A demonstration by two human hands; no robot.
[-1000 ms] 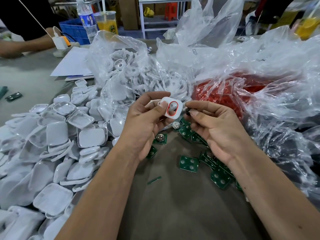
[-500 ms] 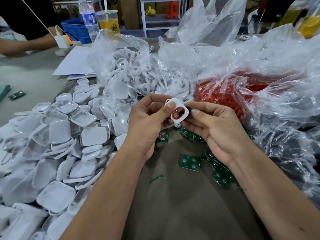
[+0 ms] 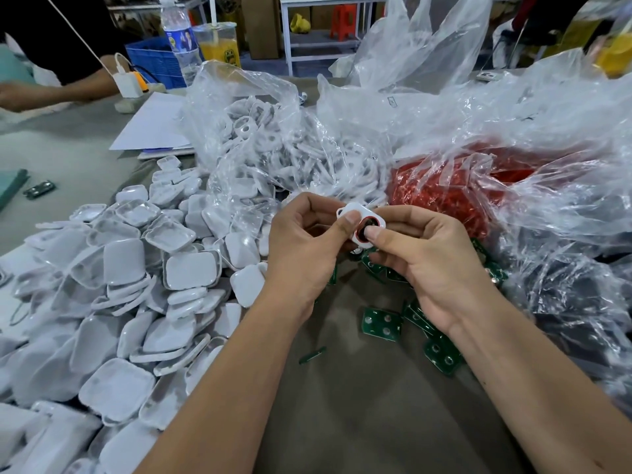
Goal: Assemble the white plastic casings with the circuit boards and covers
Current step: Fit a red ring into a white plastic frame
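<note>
Lying nearest on the brown table [image 3: 359, 422] are square green circuit boards [image 3: 381, 320], beside a heap of white plastic covers [image 3: 130, 302]. Above them the left hand [image 3: 301, 248] and right hand [image 3: 431, 265] both pinch one small white plastic casing with a red ring [image 3: 360, 223]. Behind stands a clear bag of white casings [image 3: 273, 145].

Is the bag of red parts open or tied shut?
Open: the clear bag gapes at its top, with the red parts lying loose inside.

Water bottle [image 3: 178, 42] beside orange drink cup [image 3: 219, 42].
</note>
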